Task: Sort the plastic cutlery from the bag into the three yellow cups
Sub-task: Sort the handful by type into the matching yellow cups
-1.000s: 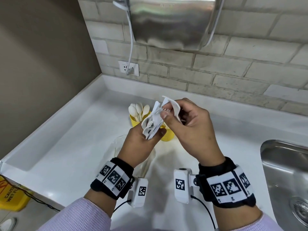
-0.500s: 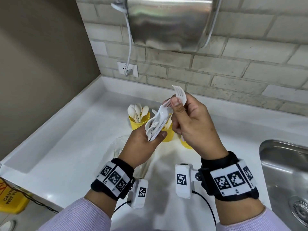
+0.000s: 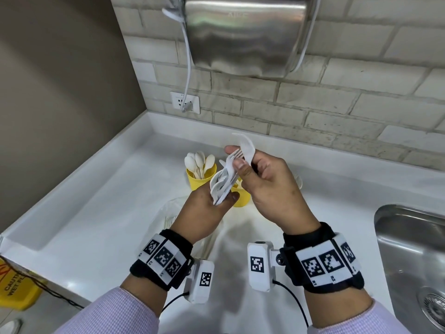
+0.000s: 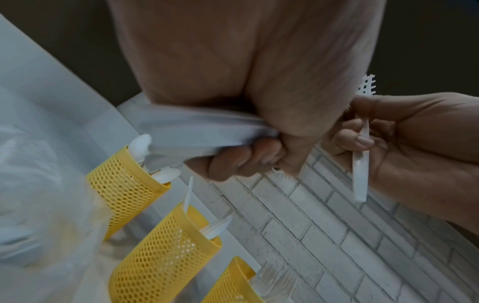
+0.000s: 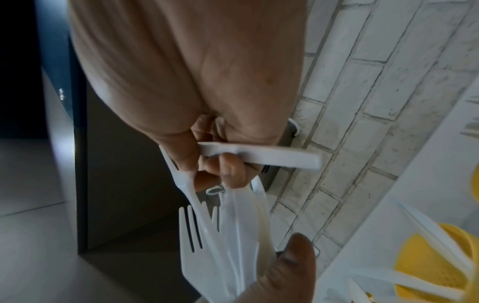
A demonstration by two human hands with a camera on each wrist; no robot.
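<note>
**Cutlery held in both hands above the counter, behind the bag**

A bundle of white plastic cutlery (image 3: 222, 186) was observed as thin, matte pieces fanned slightly at the upper end, with fork tines and a knife blade visible among them. The bundle was gripped in the left hand (image 3: 203, 210), fingers curled round the handles and the thumb pressed along one side, above the white countertop (image 3: 101, 213). A single white fork (image 3: 245, 150) was seen apart from the bundle, tines uppermost; its handle was held in the right hand (image 3: 269, 189) under curled fingers, with the thumb set against the top of the bundle. In the left wrist view the fork handle (image 4: 360, 164) was recorded crossing the right palm.

Three yellow mesh cups were noted in a row on the countertop beyond the hands: one with spoons (image 3: 201, 174), one with knives (image 4: 166, 252), one with forks (image 4: 230, 287). A clear plastic bag (image 3: 168, 213) lay on the counter beneath the left wrist.

Both forearms were raised, wrists close together, palms turned inward toward each other.
</note>
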